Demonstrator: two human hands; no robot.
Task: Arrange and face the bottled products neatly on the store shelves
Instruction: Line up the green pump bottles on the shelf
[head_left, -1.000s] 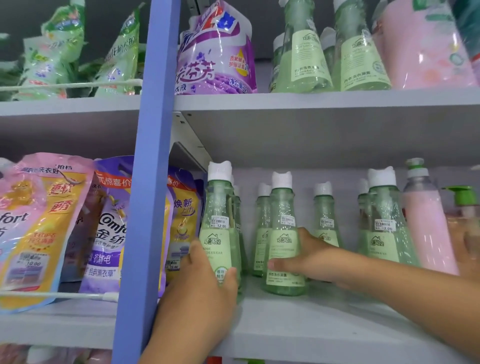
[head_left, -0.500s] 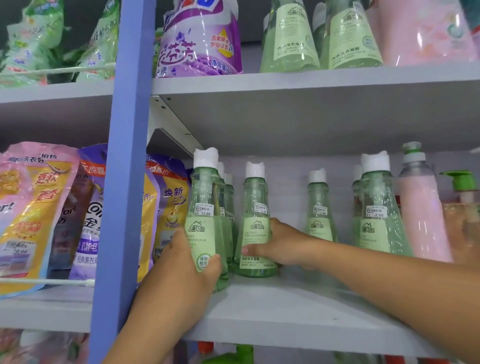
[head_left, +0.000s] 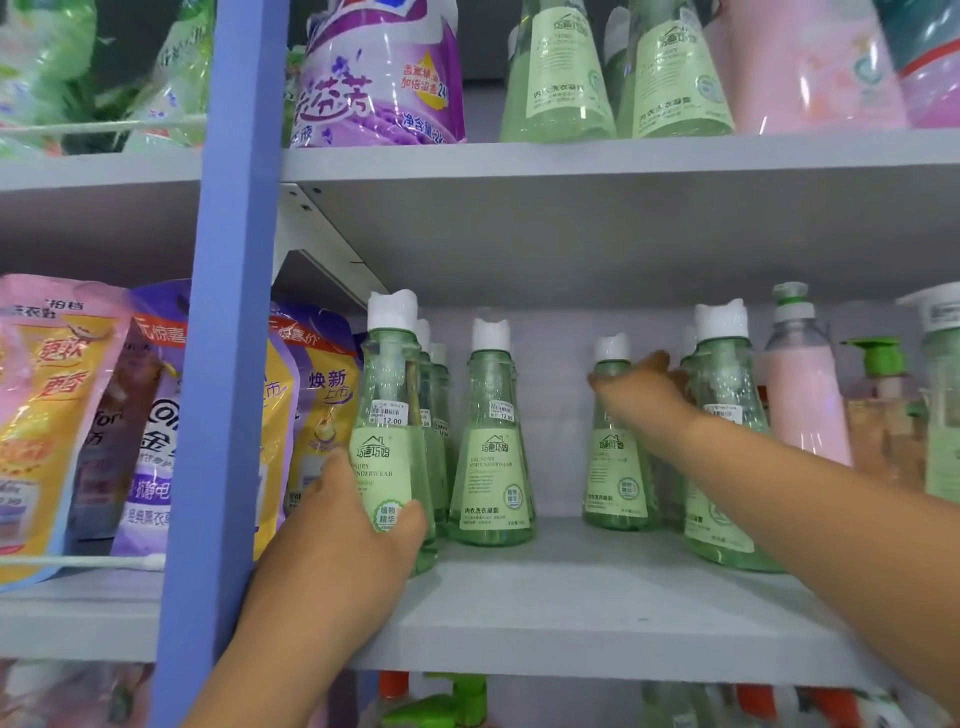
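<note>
Green laundry-gel bottles with white caps stand on the grey shelf (head_left: 571, 613). My left hand (head_left: 353, 535) grips the lower body of the leftmost front bottle (head_left: 389, 410), which stands upright with its label facing out. A second bottle (head_left: 491, 457) stands free beside it. My right hand (head_left: 639, 400) reaches in from the right and wraps over the shoulder of a third bottle (head_left: 615, 478) set further back; the hand is blurred. Another green bottle (head_left: 722, 364) stands at the front, just right of that hand.
A blue upright post (head_left: 228, 364) bounds the shelf bay on the left, with refill pouches (head_left: 62, 415) behind a rail beyond it. A pink bottle (head_left: 802, 405) and a green pump bottle (head_left: 878, 358) stand to the right. The shelf above (head_left: 623, 156) carries more green bottles and pouches.
My right hand let go of the second bottle and moved right and up onto the third bottle. My left hand stays on the leftmost bottle.
</note>
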